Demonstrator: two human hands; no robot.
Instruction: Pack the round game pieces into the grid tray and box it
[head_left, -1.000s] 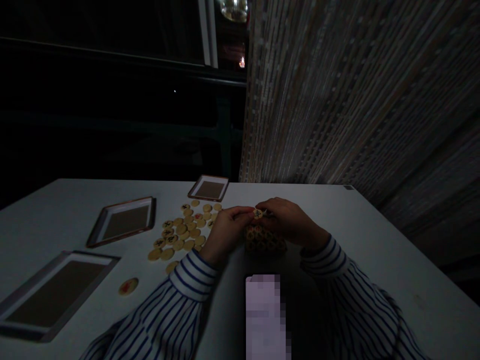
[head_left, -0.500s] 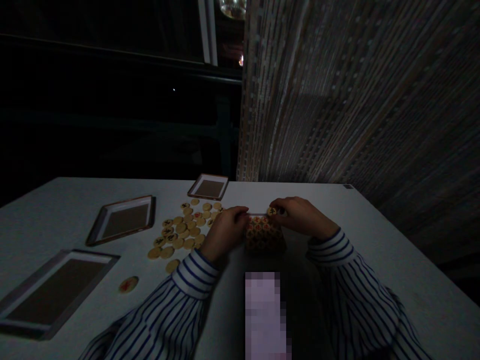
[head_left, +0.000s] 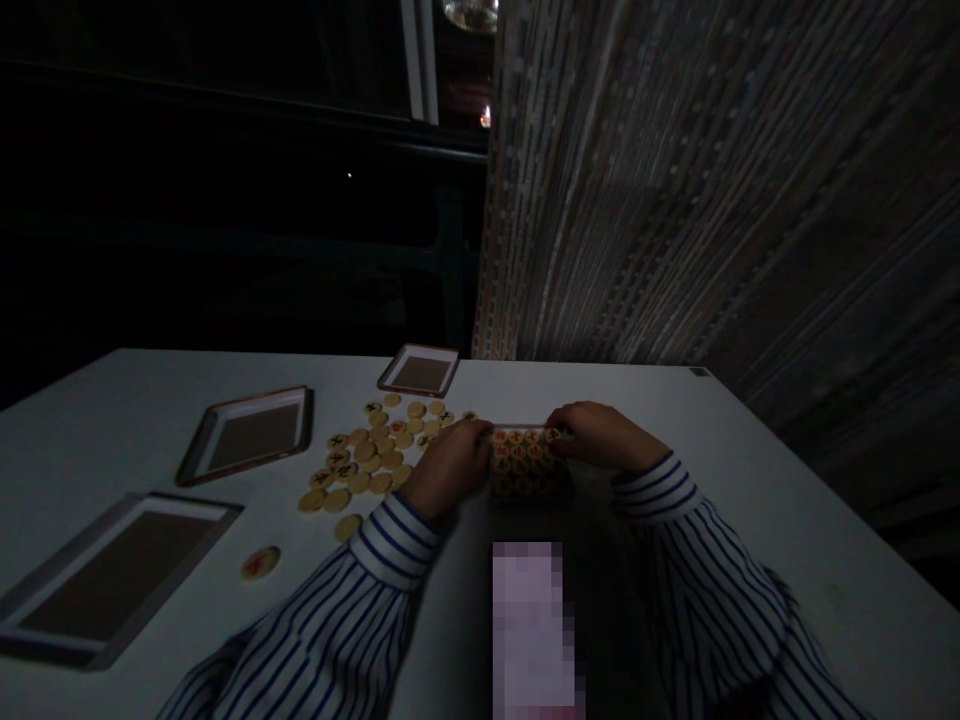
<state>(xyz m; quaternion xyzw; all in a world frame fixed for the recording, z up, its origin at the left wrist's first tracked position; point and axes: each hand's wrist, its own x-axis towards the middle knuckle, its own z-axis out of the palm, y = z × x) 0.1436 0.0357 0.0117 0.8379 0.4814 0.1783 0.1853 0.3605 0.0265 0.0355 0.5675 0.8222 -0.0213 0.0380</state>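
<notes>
Rows of round Chinese chess pieces [head_left: 517, 452] with red and black characters fill a small box [head_left: 520, 426] in front of me. My left hand [head_left: 452, 462] is closed at the box's upper left edge, thumb and fingers against it. At the upper right corner, my right hand [head_left: 604, 437] pinches a chess piece with a black character [head_left: 553, 435], level with the top row. Left of the box lies a loose heap of wooden chess pieces [head_left: 366, 453], partly behind my left hand. Some show black or red characters; many look plain.
Three shallow trays or lids stand on the white table [head_left: 757, 520]: one at the back [head_left: 420, 374], one at mid left [head_left: 255, 435], one at near left [head_left: 112, 575]. A single red-marked piece [head_left: 260, 564] lies apart. A bead curtain [head_left: 600, 200] hangs behind.
My right hand has lowered the black-marked piece into line with the top row at the box's right corner. My left hand stays at the left edge. The view has shifted slightly.
</notes>
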